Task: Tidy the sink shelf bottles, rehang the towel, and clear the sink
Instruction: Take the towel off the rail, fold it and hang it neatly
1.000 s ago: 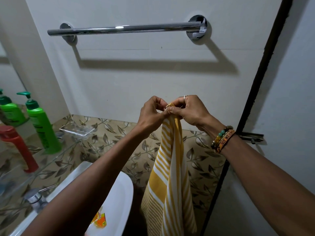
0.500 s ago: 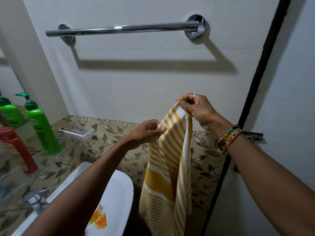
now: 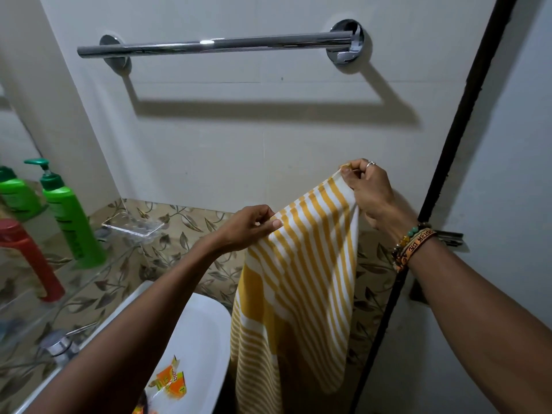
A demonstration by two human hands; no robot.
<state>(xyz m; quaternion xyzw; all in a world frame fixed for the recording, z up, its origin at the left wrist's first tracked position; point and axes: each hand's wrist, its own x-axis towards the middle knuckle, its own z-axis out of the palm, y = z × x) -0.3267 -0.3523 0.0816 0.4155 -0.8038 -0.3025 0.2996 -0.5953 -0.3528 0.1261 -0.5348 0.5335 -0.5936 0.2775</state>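
We see the yellow-and-white striped towel (image 3: 298, 279) held up by its top edge in front of the white tiled wall. It is below the chrome towel rail (image 3: 215, 44) and well apart from it. The right hand (image 3: 370, 192) pinches the upper corner between thumb and curled fingers. The left hand (image 3: 251, 227) pinches the same edge lower and further left, so the edge slopes up toward the right. The cloth hangs past the right side of the sink and runs out of the picture at the bottom, so we cannot tell its length. A ring (image 3: 370, 163) sits on a right finger, and beaded bracelets (image 3: 413, 243) circle the right wrist.

The left forearm crosses the white sink (image 3: 197, 333) and hides much of the basin. Beside the arm we make out an orange wrapper (image 3: 171, 380) lying in the basin, its print too small to read. The chrome tap (image 3: 58, 346) is partly covered by the arm.

On the glass shelf (image 3: 113, 261) stand a green pump bottle (image 3: 70, 222) and a red bottle (image 3: 30, 261), both blurred, with a clear soap dish (image 3: 133, 228) nearer the wall. A second green bottle (image 3: 16, 195) is cut off at the far left edge. It may be a mirror reflection, but we cannot be sure.
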